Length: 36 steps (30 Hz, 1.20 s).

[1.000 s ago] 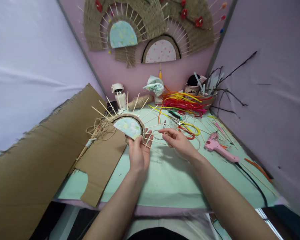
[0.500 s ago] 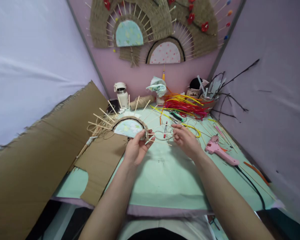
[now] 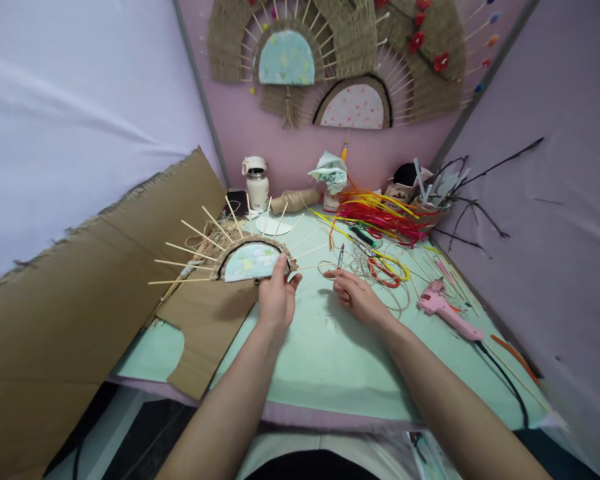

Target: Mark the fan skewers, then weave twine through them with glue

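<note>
My left hand grips the right end of a half-round fan frame, thumb on the front and fingers behind. It has pale blue patterned cloth, a dark cord edge and a twine-wound rim, with several thin wooden sticks fanning out from it. To its right, my right hand is closed, fingertips pinched on thin twine that loops near the tip of a stick. The twine runs on into loose coils behind that hand. A marker lies just beyond my right fingers.
Cardboard lies under the frame's left part. A pink glue gun with a black cord rests at right. Behind are red and yellow pipe cleaners, green-handled pliers, a twine roll, an open bottle and a pot of branches.
The fan frame has turned in my left hand, its left sticks now lower and farther left. My right hand has moved slightly down and left. The whole view has shifted.
</note>
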Each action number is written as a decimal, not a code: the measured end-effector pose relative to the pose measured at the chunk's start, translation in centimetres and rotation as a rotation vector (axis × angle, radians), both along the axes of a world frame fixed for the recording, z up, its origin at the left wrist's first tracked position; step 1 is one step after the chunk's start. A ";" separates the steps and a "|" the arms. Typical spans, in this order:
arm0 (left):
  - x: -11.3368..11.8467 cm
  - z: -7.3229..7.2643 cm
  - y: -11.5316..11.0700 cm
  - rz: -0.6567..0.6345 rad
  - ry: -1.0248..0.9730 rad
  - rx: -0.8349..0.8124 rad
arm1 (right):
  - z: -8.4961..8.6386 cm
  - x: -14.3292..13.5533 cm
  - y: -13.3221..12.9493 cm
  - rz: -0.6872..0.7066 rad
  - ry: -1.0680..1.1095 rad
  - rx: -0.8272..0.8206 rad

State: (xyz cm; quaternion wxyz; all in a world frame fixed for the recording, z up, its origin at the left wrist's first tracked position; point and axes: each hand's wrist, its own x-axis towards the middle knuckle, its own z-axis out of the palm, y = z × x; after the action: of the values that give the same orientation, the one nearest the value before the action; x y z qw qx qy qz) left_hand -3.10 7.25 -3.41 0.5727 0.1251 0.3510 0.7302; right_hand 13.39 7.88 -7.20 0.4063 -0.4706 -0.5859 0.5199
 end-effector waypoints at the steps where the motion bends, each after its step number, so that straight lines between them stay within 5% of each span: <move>1: 0.0 -0.1 0.1 0.006 -0.007 0.005 | -0.1 0.0 0.0 0.005 0.037 -0.017; 7: 0.5 -0.4 0.2 -0.004 -0.039 0.046 | 0.3 0.0 -0.2 0.006 0.082 -0.005; 20: 1.6 -0.9 -0.8 -0.323 -0.013 0.068 | 0.6 -0.5 -1.3 0.080 -0.062 0.183; 36: 1.5 -1.0 -0.8 -0.342 -0.076 0.065 | 0.7 -0.5 -1.3 -0.001 -0.093 0.205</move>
State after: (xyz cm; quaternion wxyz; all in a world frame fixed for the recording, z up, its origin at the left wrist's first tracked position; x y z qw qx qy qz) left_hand -1.56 6.43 -4.44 0.6971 0.1737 0.2786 0.6374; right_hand 12.85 6.53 -6.45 0.4248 -0.4505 -0.6539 0.4347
